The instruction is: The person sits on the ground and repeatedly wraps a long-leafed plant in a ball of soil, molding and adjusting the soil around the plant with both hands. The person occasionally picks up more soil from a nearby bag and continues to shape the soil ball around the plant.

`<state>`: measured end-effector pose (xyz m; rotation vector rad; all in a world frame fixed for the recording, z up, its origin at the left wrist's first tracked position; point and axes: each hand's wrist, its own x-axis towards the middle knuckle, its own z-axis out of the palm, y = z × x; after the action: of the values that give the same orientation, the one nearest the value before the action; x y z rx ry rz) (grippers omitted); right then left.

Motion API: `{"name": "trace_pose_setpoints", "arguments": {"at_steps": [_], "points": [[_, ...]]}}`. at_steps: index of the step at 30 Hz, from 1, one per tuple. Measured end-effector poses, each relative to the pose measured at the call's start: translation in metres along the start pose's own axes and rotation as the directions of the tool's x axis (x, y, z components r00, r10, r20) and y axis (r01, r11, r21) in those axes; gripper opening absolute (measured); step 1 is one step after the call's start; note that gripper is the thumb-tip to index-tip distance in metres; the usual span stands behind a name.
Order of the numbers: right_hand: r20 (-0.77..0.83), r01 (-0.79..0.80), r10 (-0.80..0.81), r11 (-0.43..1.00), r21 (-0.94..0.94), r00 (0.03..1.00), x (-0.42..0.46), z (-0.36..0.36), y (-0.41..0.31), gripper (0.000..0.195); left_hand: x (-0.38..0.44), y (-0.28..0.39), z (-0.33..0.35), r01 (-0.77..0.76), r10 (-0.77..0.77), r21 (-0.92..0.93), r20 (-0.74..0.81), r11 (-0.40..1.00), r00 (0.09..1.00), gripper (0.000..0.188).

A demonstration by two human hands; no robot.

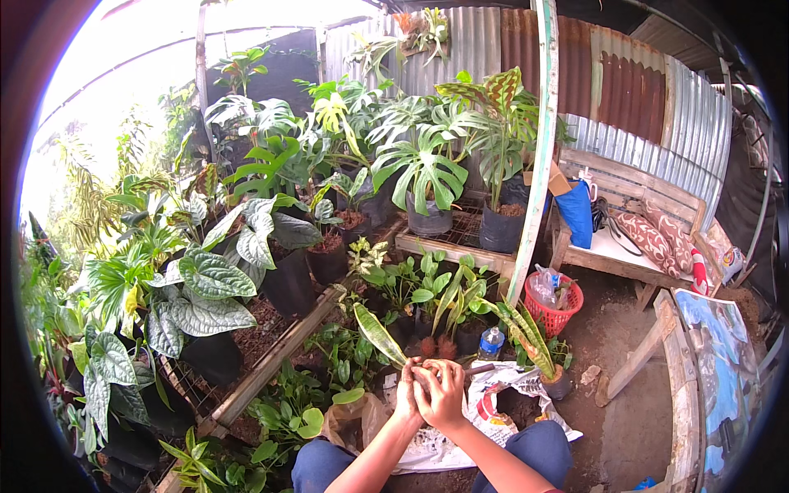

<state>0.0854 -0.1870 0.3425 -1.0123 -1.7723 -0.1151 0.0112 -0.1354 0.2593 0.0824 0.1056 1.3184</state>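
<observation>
My left hand (405,394) and my right hand (442,391) are pressed together in front of my knees, soil on the fingers. They close around the base of a snake plant leaf (377,333), which leans up and left with a pale yellow edge. The base itself is hidden by my fingers. Beyond my right hand, a thin brown stick or tool handle (482,369) pokes out. Below lies a white plastic sack (437,453) with dark soil (519,407) in its opening. A brown plastic bag (354,419) stands left of my wrists.
A water bottle (490,344) stands beyond the sack. Right of it is a potted snake plant (531,339), near a red plastic basket (558,314). Potted foliage plants fill the left, behind a wooden rail (277,360). A wooden bench (616,262) and wooden chair (684,382) stand right.
</observation>
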Motion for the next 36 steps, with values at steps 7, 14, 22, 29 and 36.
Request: {"name": "trace_pose_setpoints", "arguments": {"at_steps": [7, 14, 22, 29, 36], "points": [[-0.126, -0.098, 0.126, 0.974, 0.204, 0.984, 0.008, -0.002, 0.016, 0.021, -0.019, -0.001, 0.038, -0.015, 0.027, 0.276, -0.037, 0.961, 0.999, 0.025], [-0.038, -0.006, 0.014, 0.977, 0.212, 0.999, 0.001, -0.001, 0.019, 0.024, -0.023, 0.0, 0.042, -0.097, 0.117, 0.251, -0.064, 0.963, 0.991, 0.029], [-0.098, -0.008, 0.036, 0.962, 0.272, 0.995, 0.004, -0.003, 0.017, 0.019, -0.04, -0.016, 0.05, 0.003, 0.065, 0.319, -0.202, 0.948, 0.977, 0.031], [-0.039, 0.036, -0.025, 0.943, 0.332, 0.999, 0.002, -0.004, 0.013, 0.018, -0.03, -0.008, 0.02, -0.27, 0.342, 0.721, 0.049, 0.638, 0.938, 0.022], [-0.104, 0.101, -0.074, 0.954, 0.284, 0.992, -0.001, 0.002, 0.019, 0.02, -0.033, -0.002, 0.053, -0.17, 0.292, 0.57, -0.128, 0.804, 0.948, 0.038]]}}
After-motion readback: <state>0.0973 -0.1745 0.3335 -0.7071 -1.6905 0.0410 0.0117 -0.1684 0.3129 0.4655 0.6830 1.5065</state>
